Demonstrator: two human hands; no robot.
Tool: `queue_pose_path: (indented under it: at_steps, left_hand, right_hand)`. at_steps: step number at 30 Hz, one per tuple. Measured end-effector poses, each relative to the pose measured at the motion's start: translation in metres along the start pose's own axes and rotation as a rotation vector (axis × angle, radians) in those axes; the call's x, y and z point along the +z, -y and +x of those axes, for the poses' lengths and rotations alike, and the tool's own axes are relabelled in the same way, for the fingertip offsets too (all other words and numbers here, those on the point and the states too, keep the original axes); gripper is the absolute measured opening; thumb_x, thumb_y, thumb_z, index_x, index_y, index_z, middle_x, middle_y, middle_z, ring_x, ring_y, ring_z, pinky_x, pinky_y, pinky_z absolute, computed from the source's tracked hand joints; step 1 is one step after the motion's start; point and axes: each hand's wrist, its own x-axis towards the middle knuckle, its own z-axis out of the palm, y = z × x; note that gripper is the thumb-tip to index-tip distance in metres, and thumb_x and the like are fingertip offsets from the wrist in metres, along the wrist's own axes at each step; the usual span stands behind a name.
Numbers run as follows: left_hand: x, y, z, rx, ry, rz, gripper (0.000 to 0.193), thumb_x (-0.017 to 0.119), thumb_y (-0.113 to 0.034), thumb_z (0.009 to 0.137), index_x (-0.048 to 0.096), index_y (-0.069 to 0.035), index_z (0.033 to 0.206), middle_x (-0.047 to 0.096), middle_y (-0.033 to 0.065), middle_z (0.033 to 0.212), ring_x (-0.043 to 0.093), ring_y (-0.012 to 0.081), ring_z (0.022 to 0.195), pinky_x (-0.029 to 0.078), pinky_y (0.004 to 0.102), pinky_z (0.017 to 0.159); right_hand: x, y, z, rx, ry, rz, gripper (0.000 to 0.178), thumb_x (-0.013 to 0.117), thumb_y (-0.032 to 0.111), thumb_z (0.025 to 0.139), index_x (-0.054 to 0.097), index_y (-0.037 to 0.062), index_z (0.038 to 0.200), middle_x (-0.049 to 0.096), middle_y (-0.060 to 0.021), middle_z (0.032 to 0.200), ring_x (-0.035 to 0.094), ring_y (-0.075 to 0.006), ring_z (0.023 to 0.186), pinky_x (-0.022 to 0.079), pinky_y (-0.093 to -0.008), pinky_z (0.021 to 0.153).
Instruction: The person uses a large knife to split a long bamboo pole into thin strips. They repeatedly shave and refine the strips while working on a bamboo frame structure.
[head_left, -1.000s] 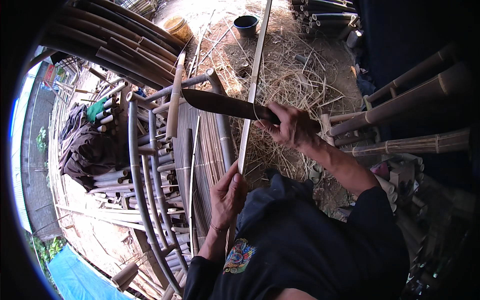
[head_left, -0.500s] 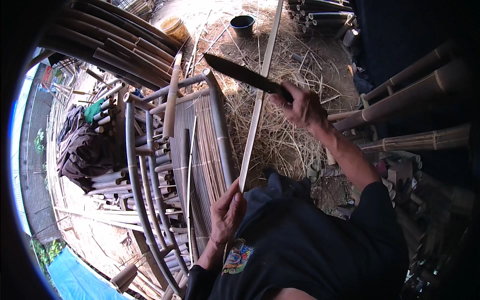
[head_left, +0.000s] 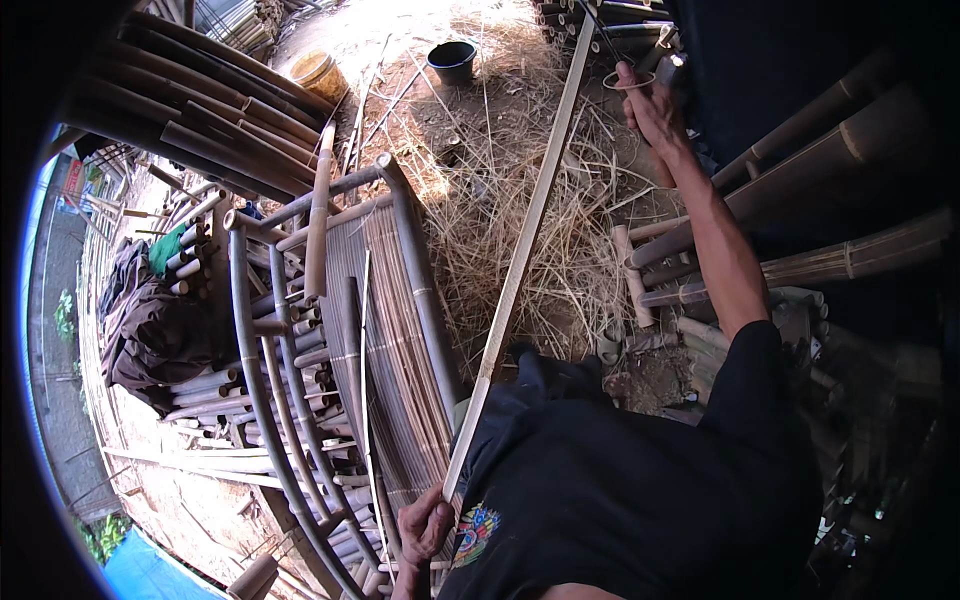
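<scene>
Left hand [head_left: 425, 522] grips the bamboo strip [head_left: 527, 240]; right hand [head_left: 654, 108] clasps a machete [head_left: 604, 35] near the strip's far end. The strip looks partly shaved; remainder unclear.

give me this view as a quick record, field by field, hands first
left hand: gripping the near end of a long pale bamboo strip
right hand: holding a knife, its dark blade seen as a narrow line near the top edge
strip position: slanting from the left hand up toward the upper right
ground: loose shavings; a black bucket beyond
left side: slatted bamboo bench, dark cloth on stacked bamboo
</scene>
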Motion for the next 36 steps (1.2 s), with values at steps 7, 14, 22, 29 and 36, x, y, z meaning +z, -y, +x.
queue_pose_path:
  at_steps: [7, 14, 22, 29, 36]
  left_hand:
    - [-0.015, -0.01, 0.036, 0.01, 0.317, 0.259, 0.024, 0.06, -0.009, 0.086, 0.061, 0.002, 0.107, 0.066, 0.0119, 0.091, 0.065, 0.0213, 0.09, 0.05, 0.032, 0.081]
    - [0.046, -0.105, 0.192, 0.147, 0.167, -0.513, 0.043, 0.051, -0.032, 0.1, 0.049, 0.001, 0.127, 0.063, 0.0098, 0.095, 0.061, 0.015, 0.073, 0.05, 0.0269, 0.062]
    - [0.042, -0.129, 0.213, 0.143, -0.03, -0.345, 0.034, 0.051, -0.031, 0.101, 0.058, -0.004, 0.12, 0.053, -0.0033, 0.064, 0.044, 0.003, 0.047, 0.033, 0.017, 0.042]
    - [0.043, -0.12, 0.184, 0.11, -0.038, -0.382, 0.043, 0.053, -0.029, 0.1, 0.051, 0.0, 0.132, 0.047, -0.0055, 0.065, 0.039, 0.0013, 0.05, 0.028, 0.017, 0.044]
    - [0.049, -0.097, 0.149, 0.054, 0.021, -0.408, 0.038, 0.051, -0.029, 0.101, 0.056, 0.002, 0.123, 0.048, -0.0049, 0.064, 0.039, 0.0021, 0.05, 0.028, 0.0183, 0.044]
  right_hand:
    - [0.081, 0.068, -0.075, 0.23, 0.038, 0.801, 0.029, 0.076, 0.031, 0.083, 0.061, 0.0063, 0.082, 0.057, -0.0007, 0.06, 0.054, -0.0087, 0.044, 0.042, -0.0226, 0.037]
    - [0.146, 0.101, -0.153, 0.057, 0.399, 0.634, 0.034, 0.066, 0.037, 0.09, 0.06, 0.0045, 0.079, 0.057, -0.0015, 0.06, 0.053, -0.011, 0.047, 0.042, -0.0285, 0.044]
    - [0.119, 0.082, -0.197, -0.855, 0.289, -0.213, 0.056, 0.063, 0.058, 0.085, 0.058, 0.0029, 0.092, 0.065, -0.0125, 0.074, 0.068, -0.0285, 0.064, 0.055, -0.0399, 0.056]
    - [0.119, 0.079, -0.179, -0.732, 0.254, -0.254, 0.055, 0.055, 0.061, 0.089, 0.058, 0.0054, 0.092, 0.064, -0.0098, 0.068, 0.066, -0.0218, 0.056, 0.055, -0.037, 0.05]
    - [0.095, 0.072, -0.131, -0.496, 0.212, -0.298, 0.058, 0.043, 0.067, 0.092, 0.055, 0.0099, 0.085, 0.055, -0.0054, 0.055, 0.058, -0.0189, 0.044, 0.046, -0.0356, 0.04]
